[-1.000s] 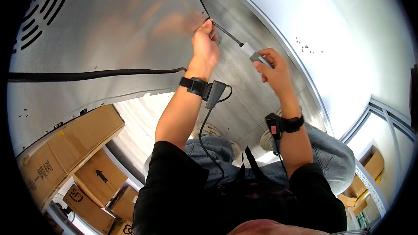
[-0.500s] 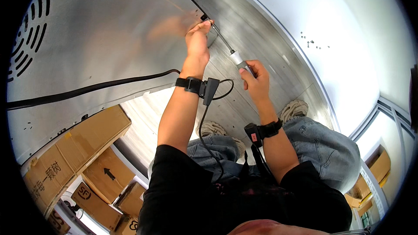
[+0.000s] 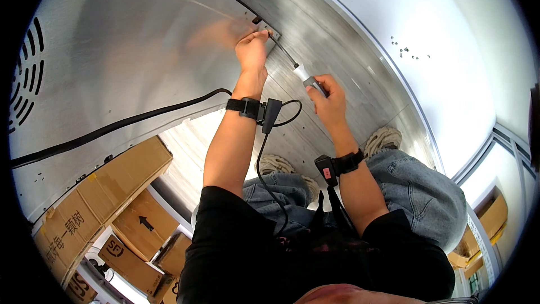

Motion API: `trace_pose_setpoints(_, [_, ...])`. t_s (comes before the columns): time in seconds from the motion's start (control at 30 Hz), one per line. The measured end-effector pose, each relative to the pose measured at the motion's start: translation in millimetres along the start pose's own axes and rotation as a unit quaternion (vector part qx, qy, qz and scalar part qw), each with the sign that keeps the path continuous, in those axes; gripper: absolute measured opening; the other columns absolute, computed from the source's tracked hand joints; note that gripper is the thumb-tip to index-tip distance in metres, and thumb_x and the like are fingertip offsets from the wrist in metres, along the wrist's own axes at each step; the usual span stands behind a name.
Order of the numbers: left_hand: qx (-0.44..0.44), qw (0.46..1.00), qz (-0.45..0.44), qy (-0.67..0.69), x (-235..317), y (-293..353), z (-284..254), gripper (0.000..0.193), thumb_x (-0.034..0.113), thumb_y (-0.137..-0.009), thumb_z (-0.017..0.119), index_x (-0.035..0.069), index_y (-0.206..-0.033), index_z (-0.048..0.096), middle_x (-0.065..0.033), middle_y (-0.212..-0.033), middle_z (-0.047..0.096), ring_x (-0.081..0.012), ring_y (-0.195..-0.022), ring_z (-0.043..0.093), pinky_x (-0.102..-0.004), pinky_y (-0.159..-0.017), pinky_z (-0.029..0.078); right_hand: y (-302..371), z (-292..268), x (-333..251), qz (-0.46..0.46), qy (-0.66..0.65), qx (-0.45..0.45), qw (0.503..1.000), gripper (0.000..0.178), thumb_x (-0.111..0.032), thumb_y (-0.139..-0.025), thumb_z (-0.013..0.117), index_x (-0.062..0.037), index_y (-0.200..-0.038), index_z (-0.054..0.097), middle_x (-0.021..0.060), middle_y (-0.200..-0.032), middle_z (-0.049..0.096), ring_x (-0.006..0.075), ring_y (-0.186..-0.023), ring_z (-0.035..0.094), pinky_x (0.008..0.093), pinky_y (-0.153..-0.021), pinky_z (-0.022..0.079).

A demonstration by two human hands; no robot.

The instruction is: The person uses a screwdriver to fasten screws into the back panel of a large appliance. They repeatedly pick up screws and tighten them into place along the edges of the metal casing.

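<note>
My right hand [image 3: 331, 101] is closed around the grey and white handle of a screwdriver [image 3: 302, 71]. The thin metal shaft slants up and left to the corner of a large silver metal panel [image 3: 146, 50]. At that corner my left hand [image 3: 251, 50] pinches beside the screwdriver's tip, its fingertips against the panel's edge. Whatever those fingers hold is too small and covered to make out. Dark slots and small holes mark the panel near this edge.
A thick black cable [image 3: 118, 128] crosses the panel. Several small screws [image 3: 406, 50] lie scattered on a white surface [image 3: 450, 73] at right. Cardboard boxes [image 3: 143, 222] are stacked at lower left. Thin cables run from black straps on both my wrists.
The view has shifted slightly, so the panel sits further left in it. My left fingertips and the screwdriver's tip stay at the panel's corner; the right hand keeps its grip.
</note>
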State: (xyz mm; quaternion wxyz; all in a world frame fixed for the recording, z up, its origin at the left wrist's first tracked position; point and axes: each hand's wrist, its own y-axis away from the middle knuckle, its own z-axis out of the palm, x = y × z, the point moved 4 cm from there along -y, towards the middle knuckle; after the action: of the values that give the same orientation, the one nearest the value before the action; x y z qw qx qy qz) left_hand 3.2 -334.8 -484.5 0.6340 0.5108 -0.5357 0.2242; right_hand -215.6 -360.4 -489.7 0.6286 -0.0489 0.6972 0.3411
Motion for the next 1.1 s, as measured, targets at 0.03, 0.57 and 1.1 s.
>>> trace_pose_setpoints(0.03, [0.01,1.0,-0.003,-0.007,0.4,1.1,1.3,0.009,0.006,-0.082,0.062,0.001,-0.08,0.069,-0.0053,-0.085,0.067,-0.0123,-0.08,0.056,-0.026,-0.077,0.041,0.0,-0.4,1.5,0.002,-0.003,0.001,1.0,0.015,-0.011,-0.078,0.065,-0.0017,-0.09,0.06,-0.0001,-0.068,0.055,0.0072,-0.06,0.045,0.0242,-0.053,0.035])
trace_pose_setpoints(0.57, [0.135,0.98,0.047,-0.139,-23.6,-7.3,-0.1,0.018,0.022,-0.079,0.069,0.006,-0.085,0.074,-0.0087,-0.081,0.07,-0.0191,-0.078,0.062,-0.0313,-0.079,0.046,-5.8,6.4,5.8,0.022,-0.009,0.001,1.0,0.018,-0.015,-0.079,0.065,-0.0017,-0.09,0.06,0.0011,-0.067,0.054,0.0089,-0.059,0.045,0.0261,-0.053,0.035])
trace_pose_setpoints(1.1, [0.169,0.947,0.014,-0.271,-3.9,5.6,4.9,0.022,0.034,-0.078,0.067,0.015,-0.085,0.076,-0.0076,-0.082,0.071,-0.0232,-0.083,0.064,-0.0379,-0.092,0.035,-15.9,3.7,2.5,-0.009,0.029,0.015,0.999,0.018,-0.015,-0.078,0.066,-0.0025,-0.091,0.061,0.0032,-0.067,0.057,0.0102,-0.059,0.048,0.0263,-0.054,0.037])
